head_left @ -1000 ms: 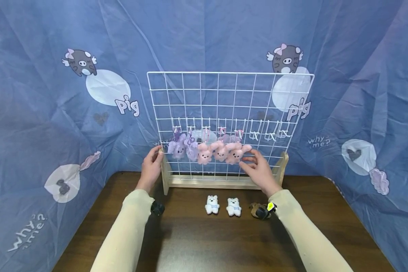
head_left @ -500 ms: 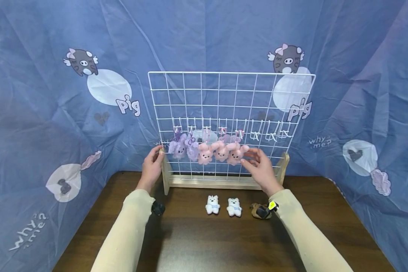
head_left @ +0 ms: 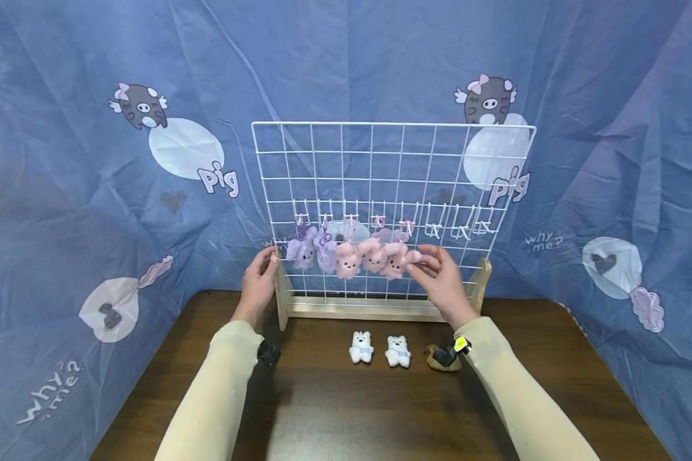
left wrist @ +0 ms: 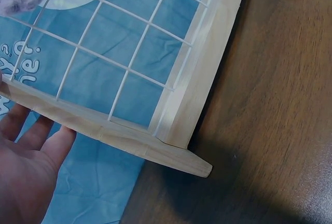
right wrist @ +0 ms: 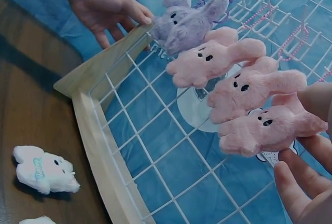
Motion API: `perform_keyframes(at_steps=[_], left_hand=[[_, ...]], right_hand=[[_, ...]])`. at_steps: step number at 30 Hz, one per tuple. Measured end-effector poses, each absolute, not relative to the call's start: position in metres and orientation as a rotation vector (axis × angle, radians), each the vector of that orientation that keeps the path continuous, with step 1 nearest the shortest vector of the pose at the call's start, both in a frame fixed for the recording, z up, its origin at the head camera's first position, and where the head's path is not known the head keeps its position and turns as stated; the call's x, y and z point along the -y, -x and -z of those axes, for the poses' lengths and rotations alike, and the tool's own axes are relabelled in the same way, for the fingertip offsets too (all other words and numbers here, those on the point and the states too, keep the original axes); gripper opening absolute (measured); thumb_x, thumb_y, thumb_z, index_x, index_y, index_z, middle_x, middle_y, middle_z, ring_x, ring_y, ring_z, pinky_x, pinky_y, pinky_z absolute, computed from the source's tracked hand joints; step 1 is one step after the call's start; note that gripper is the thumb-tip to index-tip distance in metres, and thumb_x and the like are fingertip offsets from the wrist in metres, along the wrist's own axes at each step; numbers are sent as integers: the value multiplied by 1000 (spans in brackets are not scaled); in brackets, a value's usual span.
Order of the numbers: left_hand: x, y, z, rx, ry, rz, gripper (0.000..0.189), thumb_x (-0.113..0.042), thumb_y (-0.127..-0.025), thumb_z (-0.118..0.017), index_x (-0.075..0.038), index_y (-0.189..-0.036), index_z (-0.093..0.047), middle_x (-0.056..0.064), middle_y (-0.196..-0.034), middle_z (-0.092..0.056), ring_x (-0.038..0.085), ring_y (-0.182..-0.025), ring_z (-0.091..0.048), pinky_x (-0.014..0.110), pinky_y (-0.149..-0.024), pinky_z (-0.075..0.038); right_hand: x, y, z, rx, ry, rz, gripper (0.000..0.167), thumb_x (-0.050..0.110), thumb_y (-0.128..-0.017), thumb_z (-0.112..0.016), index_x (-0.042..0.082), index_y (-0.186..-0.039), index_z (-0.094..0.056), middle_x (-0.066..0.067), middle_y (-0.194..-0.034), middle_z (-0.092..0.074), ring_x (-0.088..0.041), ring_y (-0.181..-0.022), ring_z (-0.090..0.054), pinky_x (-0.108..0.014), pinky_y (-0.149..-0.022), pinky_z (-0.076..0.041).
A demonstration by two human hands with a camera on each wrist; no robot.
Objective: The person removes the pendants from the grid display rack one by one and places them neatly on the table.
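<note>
Several bunny plush keychains hang in a row on a white wire grid rack (head_left: 392,153). Rightmost is a pink bunny plush (right wrist: 259,130); my right hand (head_left: 443,282) holds it at its side, with the thumb and fingers (right wrist: 293,182) around its ear end. Left of it hang a second pink bunny (right wrist: 238,92), a third pink bunny (right wrist: 199,60) and purple bunnies (right wrist: 189,24). My left hand (head_left: 256,285) grips the top of the rack's left wooden leg (left wrist: 104,130), its thumb and fingers on opposite sides. The upper part of that hand is cut off in the left wrist view.
White hooks (head_left: 461,230) without plushes are on the grid's right side. Two white plush bears (head_left: 361,347) and a brown item (head_left: 443,358), partly hidden by the wrist camera, lie on the brown table (head_left: 346,410). A blue printed curtain (head_left: 346,57) surrounds the table.
The rightmost pink bunny has shifted slightly left, and my right hand with it. My left hand stays on the wooden leg.
</note>
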State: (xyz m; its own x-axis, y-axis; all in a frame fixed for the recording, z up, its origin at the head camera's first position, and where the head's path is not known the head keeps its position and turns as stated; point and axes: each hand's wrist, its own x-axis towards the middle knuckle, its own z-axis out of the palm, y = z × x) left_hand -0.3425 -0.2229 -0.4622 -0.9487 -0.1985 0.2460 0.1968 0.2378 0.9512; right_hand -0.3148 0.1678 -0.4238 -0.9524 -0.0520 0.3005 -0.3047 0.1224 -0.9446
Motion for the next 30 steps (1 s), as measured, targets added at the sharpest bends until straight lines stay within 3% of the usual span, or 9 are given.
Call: perform_keyframes(at_steps=[7,16,24,30], left_hand=[[221,342,464,2201,1,1758,38,-23,-113,-51,-11,-149,-56,23,-144,-61,32,-133,-56,50,-111,-43],[221,343,466,2199,8,1757,38,-24,-112,-52,-12,-148,-56,23,-144,-61,34,-134,-55,52,-112,-43],[222,345,464,2195,21,1764,39,-24,-112,-52,-12,-149,-56,23,-144,-61,34,-134,-55,52,-111,-43],[223,344,463,2196,12,1767,38,-24,-112,-52,-12,-149,-56,22,-146,-60,34,-136,-54,53,-113,-42]], right_hand=[[-168,316,423,2295,-381,-1848,54,19,-99,-76,4,-147,-54,-19,-144,-62,-34,-129,-58,-48,-111,-44],[-168,317,422,2366,-392,-1796,56,23,-99,-77,9,-148,-56,-15,-146,-60,-35,-115,-59,-29,-85,-53],[-167,318,418,2359,-401,-1796,49,21,-98,-77,5,-140,-57,-17,-135,-66,-33,-118,-59,-32,-89,-53],[-166,322,414,2336,-425,-1801,51,20,-98,-77,4,-142,-55,-19,-133,-67,-31,-114,-58,-26,-87,-53]])
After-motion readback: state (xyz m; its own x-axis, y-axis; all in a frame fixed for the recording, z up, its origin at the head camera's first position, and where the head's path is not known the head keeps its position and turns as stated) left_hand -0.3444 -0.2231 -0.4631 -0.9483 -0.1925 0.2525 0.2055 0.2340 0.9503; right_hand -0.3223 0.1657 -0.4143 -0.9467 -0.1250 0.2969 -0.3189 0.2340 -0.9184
